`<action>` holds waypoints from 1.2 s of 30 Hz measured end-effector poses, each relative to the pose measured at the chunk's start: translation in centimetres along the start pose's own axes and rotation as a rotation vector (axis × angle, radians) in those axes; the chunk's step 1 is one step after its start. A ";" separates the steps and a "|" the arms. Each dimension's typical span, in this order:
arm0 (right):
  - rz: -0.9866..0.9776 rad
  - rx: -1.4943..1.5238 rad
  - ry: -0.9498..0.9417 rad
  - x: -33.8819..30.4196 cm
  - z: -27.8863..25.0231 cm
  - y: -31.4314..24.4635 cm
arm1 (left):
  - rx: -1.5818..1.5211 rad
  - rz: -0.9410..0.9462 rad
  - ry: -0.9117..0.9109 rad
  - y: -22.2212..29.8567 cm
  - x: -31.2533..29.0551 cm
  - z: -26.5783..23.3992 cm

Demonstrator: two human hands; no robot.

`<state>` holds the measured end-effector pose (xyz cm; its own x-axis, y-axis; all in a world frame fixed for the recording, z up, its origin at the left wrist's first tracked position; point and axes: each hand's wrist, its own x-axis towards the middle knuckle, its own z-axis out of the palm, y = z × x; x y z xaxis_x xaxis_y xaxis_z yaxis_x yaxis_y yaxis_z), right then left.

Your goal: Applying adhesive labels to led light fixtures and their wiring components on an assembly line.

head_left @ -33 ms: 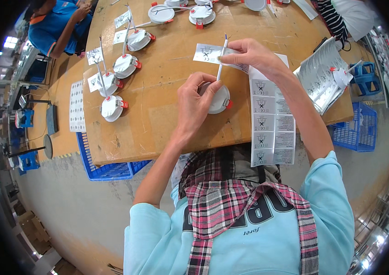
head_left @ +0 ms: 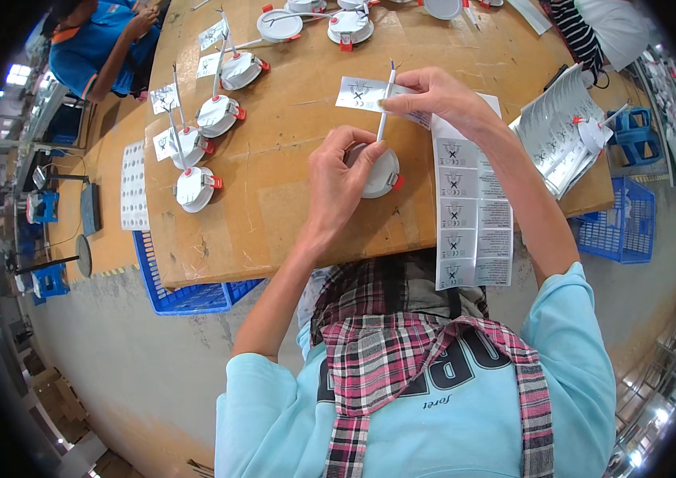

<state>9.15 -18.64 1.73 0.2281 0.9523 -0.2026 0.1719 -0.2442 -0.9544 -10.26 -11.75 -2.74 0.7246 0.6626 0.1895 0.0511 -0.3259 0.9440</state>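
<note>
Between finger and thumb, my left hand (head_left: 335, 177) pinches the lower end of a white cable (head_left: 382, 127) rising from a round white downlight (head_left: 382, 177) with a red clip tab. Part of that lamp is hidden behind the fingers. Higher up, my right hand (head_left: 443, 97) closes on a silver label (head_left: 355, 92), which lies against the cable below its bare wire ends. One end of the label sticks out to the left; its other end runs under my right hand. Below my right forearm, a silver label sheet (head_left: 456, 213) hangs over the front edge of the wooden table (head_left: 274, 199).
Finished-looking downlights with labelled cables, such as one lamp (head_left: 195, 189), stand in a row at left. More lamps (head_left: 351, 27) lie at the back. A stack of label sheets (head_left: 557, 131) sits at right. Blue crates (head_left: 618, 223) flank the table. Two people are across it.
</note>
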 end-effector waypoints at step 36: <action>-0.070 -0.281 0.311 0.6 -0.6 -0.9 | 0.496 0.375 0.128 1.3 0.9 1.1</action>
<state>9.71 -17.95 2.61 0.4778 0.8782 -0.0222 0.4420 -0.2622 -0.8578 -8.82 -12.32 -1.66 0.6687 0.5080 0.5430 0.1441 -0.8049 0.5757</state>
